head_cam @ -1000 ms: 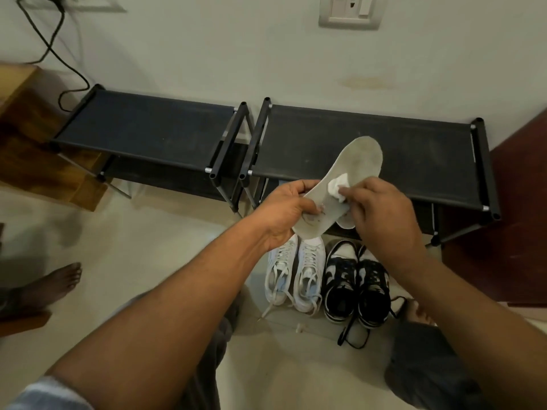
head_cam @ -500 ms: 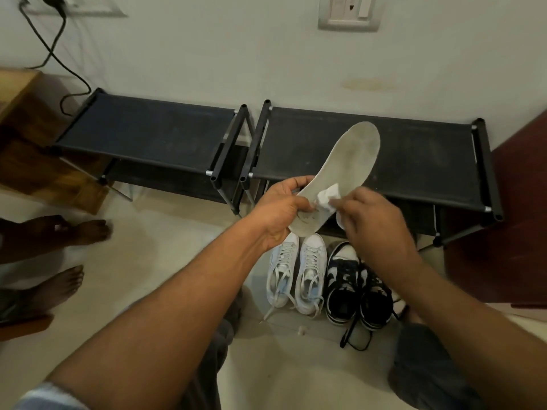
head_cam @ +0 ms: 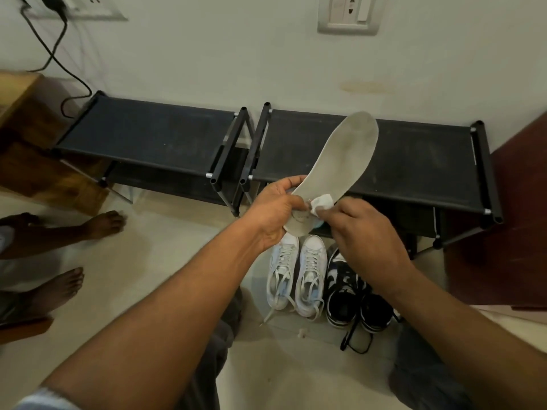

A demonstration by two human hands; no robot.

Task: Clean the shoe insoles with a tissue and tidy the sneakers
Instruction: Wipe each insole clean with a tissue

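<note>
While the left hand (head_cam: 272, 211) grips the heel end of the insole (head_cam: 340, 161) with its fingers curled round the edge, the right hand (head_cam: 364, 232) pinches a crumpled white tissue (head_cam: 321, 201) and presses it on the insole's upper face, just beside the left thumb. The insole is held in the air, tilted, with its toe end pointing up and away past the front edge of the right shoe rack (head_cam: 414, 155). This rack and the left shoe rack (head_cam: 148, 137) stand side by side against the wall (head_cam: 207, 54), with a narrow gap between their end frames. Pale floor (head_cam: 165, 261) lies open to the left of the arms, bounded at the left edge by another person's bare feet (head_cam: 100, 223). A dark red-brown panel (head_cam: 521, 202) closes the right side. Each rack carries a black fabric top shelf; the lower level is in shadow and its contents cannot be determined. On the floor in front of the right rack, below the hands, a pair of white sneakers (head_cam: 296, 270) stands just beside a pair of black-and-white sneakers (head_cam: 346, 291), toes toward the rack, laces loose. The insole is off-white, with grey soiling toward the toe area.
</note>
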